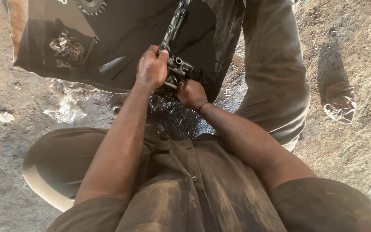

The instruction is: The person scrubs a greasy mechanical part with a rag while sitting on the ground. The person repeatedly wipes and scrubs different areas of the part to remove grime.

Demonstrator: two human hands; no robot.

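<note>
Gripping a greasy dark metal engine part [177, 71] over the black oily tray [121, 38], the left hand [152, 68] is clasping its top — the right hand [191, 94] is clutching its lower end. A crumpled clear plastic wrapper [67, 109] is lying on the dirt beside the tray.

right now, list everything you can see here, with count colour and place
metal engine part: one, dark and oily, centre, gripped by both hands
long metal piece: one, grey, rising from the part to the top edge
black tray: one, black, upper left, on the ground
toothed sprocket: one, grey, top edge of the tray
crumpled rag: one, patterned, left side of the tray
plastic scraps: a few, clear, on the dirt left of the arms
dirt ground: brown, all around
left hand: on the part's left side
right hand: on its lower right
</note>
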